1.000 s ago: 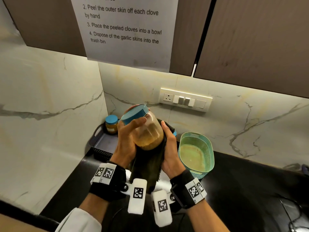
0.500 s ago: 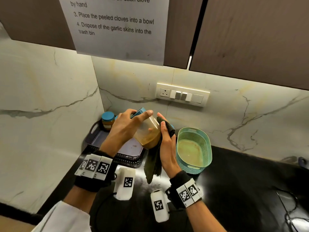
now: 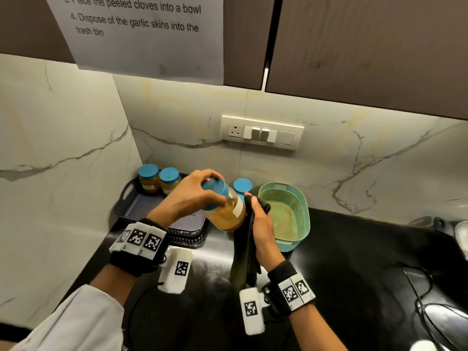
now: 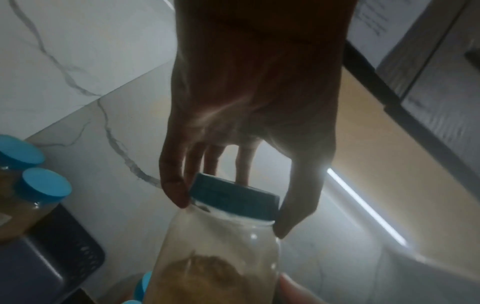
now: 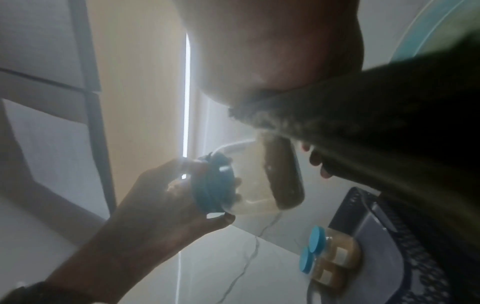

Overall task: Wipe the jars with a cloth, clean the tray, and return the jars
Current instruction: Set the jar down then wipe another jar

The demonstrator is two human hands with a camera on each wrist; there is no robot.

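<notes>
The jar hangs in the air over the near right corner of the tray, held by its blue lid in the left hand, whose fingers and thumb curl round the lid's rim; the left wrist view shows the fingertips at the lid's edge with the glass body running away from the palm. The jar's long axis is tilted, lid up and toward the left hand, base down and toward the right hand, so the body lies below and to the right of the grip and its brown contents have slumped toward the low end. Just beside the glass on that side, the right hand clutches a dark cloth, thumb and fingers folded over it, the loose end dangling down toward the counter. The right hand is the nearer one to the jar's bare side and base, so by my reading the wiping pass falls to it while the left turns the jar by the lid. Beyond the grip, two more jars stand upright at the tray's far left corner, another blue-lidded jar peeks out behind the held one, and a green basket sits on the counter past the cloth hand.
</notes>
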